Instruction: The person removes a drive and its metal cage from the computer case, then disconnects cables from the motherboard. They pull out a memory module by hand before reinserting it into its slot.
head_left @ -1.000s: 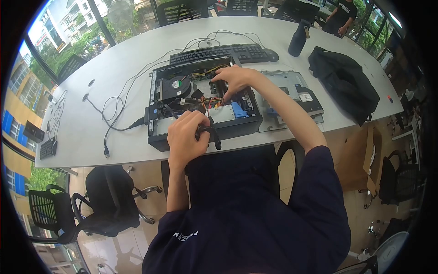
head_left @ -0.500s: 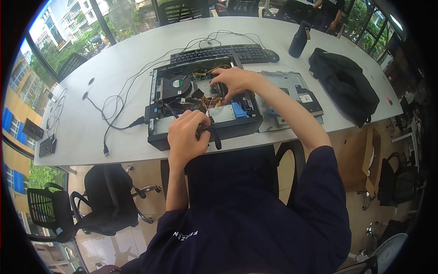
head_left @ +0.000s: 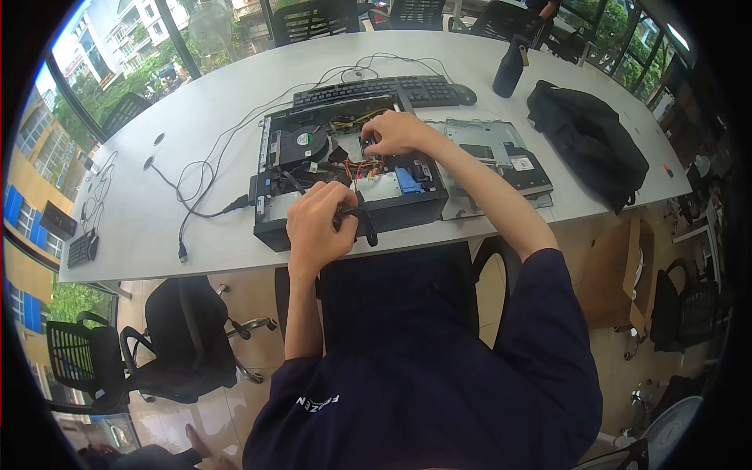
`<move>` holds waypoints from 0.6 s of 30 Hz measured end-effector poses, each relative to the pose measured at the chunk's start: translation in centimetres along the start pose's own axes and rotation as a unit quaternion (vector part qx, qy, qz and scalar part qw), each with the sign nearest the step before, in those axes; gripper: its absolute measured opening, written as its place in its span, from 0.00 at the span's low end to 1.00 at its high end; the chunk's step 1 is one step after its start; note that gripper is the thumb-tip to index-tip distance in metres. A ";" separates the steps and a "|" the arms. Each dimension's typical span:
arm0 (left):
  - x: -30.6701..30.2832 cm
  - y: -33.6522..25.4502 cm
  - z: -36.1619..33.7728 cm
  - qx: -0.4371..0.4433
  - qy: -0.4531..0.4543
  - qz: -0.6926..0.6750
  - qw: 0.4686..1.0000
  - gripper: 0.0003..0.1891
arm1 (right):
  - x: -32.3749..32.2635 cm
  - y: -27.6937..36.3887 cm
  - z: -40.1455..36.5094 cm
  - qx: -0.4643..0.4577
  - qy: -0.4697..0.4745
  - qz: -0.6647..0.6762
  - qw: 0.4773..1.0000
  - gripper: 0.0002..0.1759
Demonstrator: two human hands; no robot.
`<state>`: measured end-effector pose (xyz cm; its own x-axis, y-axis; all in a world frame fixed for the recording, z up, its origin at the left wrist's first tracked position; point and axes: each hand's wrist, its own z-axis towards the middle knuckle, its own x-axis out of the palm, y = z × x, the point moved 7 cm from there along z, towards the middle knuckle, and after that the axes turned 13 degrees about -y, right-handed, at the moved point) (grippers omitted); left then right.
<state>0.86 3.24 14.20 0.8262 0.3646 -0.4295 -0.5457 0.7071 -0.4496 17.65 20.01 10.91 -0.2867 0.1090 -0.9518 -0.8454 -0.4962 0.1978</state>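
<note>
An opened desktop computer case (head_left: 352,231) lies flat before me, its inside exposed. At the left inside sits a black fan (head_left: 304,144); coloured wires (head_left: 363,168) run through the middle, near a blue plastic latch (head_left: 408,181). My left hand (head_left: 317,223) is closed around a bundled black cable (head_left: 368,227) at the case's near edge, with a loop hanging out. Over the case's right half, my right hand (head_left: 393,131) reaches in with curled fingers pressed together. What they grip is hidden by the hand.
Behind the case lie a keyboard (head_left: 429,92) and mouse (head_left: 465,95). To the right are a metal side panel (head_left: 489,137) with a flat drive unit (head_left: 525,174), a dark bottle (head_left: 510,70) and a black bag (head_left: 589,141). Loose cables (head_left: 205,176) spread leftward. A person (head_left: 543,8) stands beyond the table.
My right hand's fingers, spread inside the case before, have drawn together and moved slightly back. My left hand still holds the cable, nearly in place. The person beyond the table has shifted left.
</note>
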 end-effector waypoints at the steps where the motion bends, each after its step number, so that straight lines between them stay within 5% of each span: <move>1: 0.0 0.1 -0.1 -0.011 0.004 0.006 1.000 0.08 | 0.2 0.0 0.1 0.004 0.018 -0.011 1.000 0.25; 8: -0.6 -0.5 0.0 0.031 -0.005 -0.021 0.999 0.12 | 1.0 -0.2 1.1 0.048 0.007 -0.021 0.999 0.19; 11: -2.0 -1.1 -0.3 0.052 -0.002 0.005 0.999 0.33 | 0.6 0.2 0.5 0.049 0.005 -0.011 0.999 0.17; 12: -2.3 -1.6 -0.4 0.056 0.001 0.005 0.998 0.33 | 0.9 0.1 0.7 0.049 0.009 -0.011 0.999 0.17; 16: -7.6 -5.6 -1.4 0.083 -0.120 -0.067 0.987 0.36 | 1.4 -0.1 1.1 0.032 -0.001 -0.034 0.999 0.19; 18: -11.9 -8.2 -1.9 0.283 -0.183 -0.285 0.897 0.34 | 1.5 -0.3 1.0 0.037 -0.001 -0.032 0.999 0.19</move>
<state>-4.76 -8.05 21.48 0.9957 -0.0524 0.0761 0.0526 0.9986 0.0000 17.03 21.15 9.70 -0.2311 0.1407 -0.9627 -0.8929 -0.4237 0.1524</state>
